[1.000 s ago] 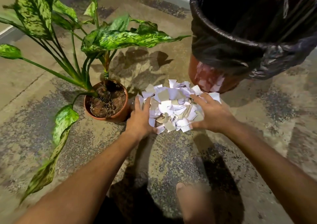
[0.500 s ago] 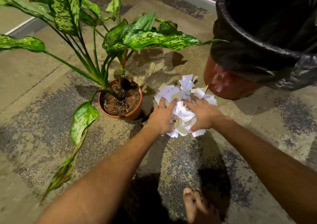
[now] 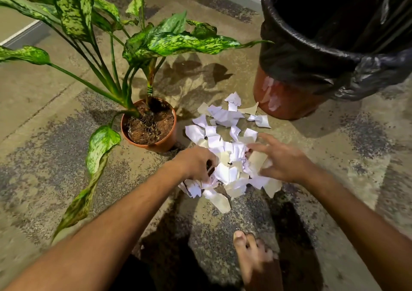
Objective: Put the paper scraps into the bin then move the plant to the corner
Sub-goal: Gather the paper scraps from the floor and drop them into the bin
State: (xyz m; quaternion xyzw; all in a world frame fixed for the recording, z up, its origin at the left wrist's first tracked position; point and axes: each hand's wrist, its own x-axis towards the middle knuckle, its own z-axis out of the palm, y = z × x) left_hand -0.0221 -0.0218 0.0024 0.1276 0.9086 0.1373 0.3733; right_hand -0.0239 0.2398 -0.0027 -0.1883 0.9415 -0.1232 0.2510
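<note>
A: So, scraps (image 3: 225,157) on floor (image 3: 334,157), between plant (image 3: 151,123) and bin (image 3: 287,94). Left hand (image 3: 196,164) and right hand (image 3: 278,161) half-curled round the near heap

B: Light, loose, floppy; scoop from below, they'll spill

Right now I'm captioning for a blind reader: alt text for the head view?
Left hand and right hand gather a pile of paper scraps on a concrete floor, between a potted plant and a black-lined bin.
</note>
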